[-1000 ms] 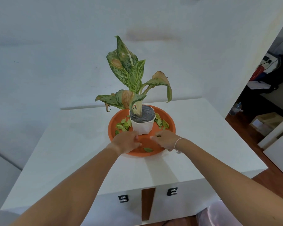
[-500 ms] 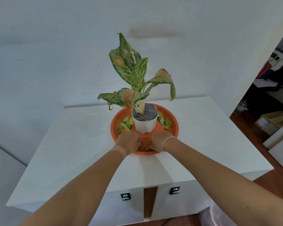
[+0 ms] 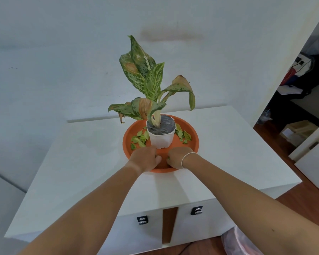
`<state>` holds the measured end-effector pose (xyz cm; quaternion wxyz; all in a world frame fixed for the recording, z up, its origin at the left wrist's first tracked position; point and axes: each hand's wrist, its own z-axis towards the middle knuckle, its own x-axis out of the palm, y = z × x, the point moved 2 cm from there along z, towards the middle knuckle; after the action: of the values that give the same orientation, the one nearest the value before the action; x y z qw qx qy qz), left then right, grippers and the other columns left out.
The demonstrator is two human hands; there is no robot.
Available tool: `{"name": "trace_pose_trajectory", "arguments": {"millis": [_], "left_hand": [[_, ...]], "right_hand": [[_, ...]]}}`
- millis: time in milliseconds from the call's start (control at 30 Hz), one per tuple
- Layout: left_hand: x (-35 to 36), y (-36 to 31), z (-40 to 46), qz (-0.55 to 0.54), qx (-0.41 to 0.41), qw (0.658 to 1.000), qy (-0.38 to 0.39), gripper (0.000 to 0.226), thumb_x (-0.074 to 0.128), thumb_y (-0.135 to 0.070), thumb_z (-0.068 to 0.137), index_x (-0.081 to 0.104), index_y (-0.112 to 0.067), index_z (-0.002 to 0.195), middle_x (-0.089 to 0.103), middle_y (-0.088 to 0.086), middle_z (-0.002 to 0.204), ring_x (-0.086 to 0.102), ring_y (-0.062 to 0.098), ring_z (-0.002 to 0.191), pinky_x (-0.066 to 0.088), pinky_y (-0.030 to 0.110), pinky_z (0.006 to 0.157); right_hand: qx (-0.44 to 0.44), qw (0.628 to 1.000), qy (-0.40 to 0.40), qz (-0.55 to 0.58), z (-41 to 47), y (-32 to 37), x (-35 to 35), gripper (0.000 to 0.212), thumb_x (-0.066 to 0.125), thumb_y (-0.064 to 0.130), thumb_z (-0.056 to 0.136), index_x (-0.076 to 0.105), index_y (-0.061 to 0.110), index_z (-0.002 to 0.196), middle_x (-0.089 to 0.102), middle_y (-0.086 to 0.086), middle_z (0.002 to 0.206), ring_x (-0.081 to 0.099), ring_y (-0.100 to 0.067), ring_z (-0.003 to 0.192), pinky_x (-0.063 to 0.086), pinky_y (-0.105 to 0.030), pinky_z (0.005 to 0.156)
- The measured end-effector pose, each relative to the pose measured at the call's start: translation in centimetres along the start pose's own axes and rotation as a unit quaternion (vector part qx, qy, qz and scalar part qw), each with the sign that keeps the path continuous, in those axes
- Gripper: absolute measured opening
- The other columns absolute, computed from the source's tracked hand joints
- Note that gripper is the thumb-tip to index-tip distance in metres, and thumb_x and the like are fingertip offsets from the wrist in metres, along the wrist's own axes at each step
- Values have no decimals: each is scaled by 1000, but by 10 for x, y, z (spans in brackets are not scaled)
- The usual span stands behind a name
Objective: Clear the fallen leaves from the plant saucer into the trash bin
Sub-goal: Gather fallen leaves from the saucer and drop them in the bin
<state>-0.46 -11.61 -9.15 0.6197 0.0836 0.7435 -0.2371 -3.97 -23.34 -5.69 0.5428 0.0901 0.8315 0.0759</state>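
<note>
arms: you are reaching both forward | left hand [image 3: 145, 159]: curling fingers | right hand [image 3: 177, 157]: curling fingers, wearing wrist band

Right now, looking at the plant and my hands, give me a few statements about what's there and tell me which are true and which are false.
1. The white pot stands in the orange saucer. True.
2. Loose green leaves lie only on the pot's left. False: more leaves lie on its right too.
3. Both hands are at the saucer's near edge. True: the left hand and the right hand are both there, fingers curled.
4. The bracelet is on the left wrist. False: it is on the right wrist.
5. The saucer sits on the wooden floor. False: it sits on the white cabinet.
</note>
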Motion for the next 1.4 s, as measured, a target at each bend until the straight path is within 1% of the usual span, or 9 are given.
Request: {"name": "trace_pose_trajectory", "arguments": {"millis": [33,167,233,267,433,567,733,1200,1400], "left_hand": [[-1,0,0,-13,-1,1000,-13,23,41,-30,91,49,-15,76,63,7,79,60,22,71,43,29,59],[-3,-5,-2,-92,-7,995,-49,33,34,-25,94,51,-14,68,64,11,80,61,26,75,47,32,63],[-3,-11,-2,-118,10,992,-52,38,34,-21,94,46,-15,59,58,10,72,56,25,71,40,30,58],[-3,-16,-2,-131,24,990,-46,39,34,-19,95,42,-14,57,54,11,69,52,25,68,37,29,56],[0,-52,2,-316,26,948,-1,37,34,-13,92,28,-16,55,31,2,58,31,17,59,25,31,56],[6,-89,9,-417,5,908,38,21,37,-10,83,32,-13,63,31,10,67,29,18,62,25,33,57],[21,-154,21,-505,-43,852,128,22,39,-9,69,26,-21,56,28,-1,56,18,15,52,16,25,45],[111,-413,42,-550,-24,781,295,19,36,-12,77,35,-18,59,32,-2,56,23,11,44,21,20,37],[198,-468,55,-540,-137,753,351,13,35,-11,77,35,-16,65,31,0,58,25,12,40,20,19,35]], "right_hand": [[15,1000,-13,10,5,-6,4,37,35,24,99,53,8,127,60,-15,118,51,-22,91,43,-23,72],[0,990,-62,125,10,-24,5,24,39,23,94,61,14,91,61,-7,88,56,-21,80,49,-29,72],[28,972,-66,226,6,-35,4,32,39,20,92,44,16,60,44,-3,63,41,-16,58,34,-24,52],[50,955,-66,285,4,-42,3,33,39,19,90,37,16,57,37,-2,58,33,-16,51,26,-24,47],[124,831,-77,536,-24,-86,5,24,40,20,83,38,17,59,34,1,50,20,-11,37,15,-17,38],[144,746,-117,640,-46,-124,9,23,36,17,85,43,13,64,37,1,51,20,-10,34,15,-17,36],[151,634,-158,742,-77,-180,11,26,34,16,89,42,13,64,39,2,45,21,-9,31,15,-15,34],[260,419,-320,809,-164,-392,69,21,40,16,83,39,15,61,39,2,43,23,-11,34,18,-17,34],[360,306,-309,826,-167,-457,153,24,41,15,84,41,15,60,37,0,51,26,-13,40,21,-17,36]]}}
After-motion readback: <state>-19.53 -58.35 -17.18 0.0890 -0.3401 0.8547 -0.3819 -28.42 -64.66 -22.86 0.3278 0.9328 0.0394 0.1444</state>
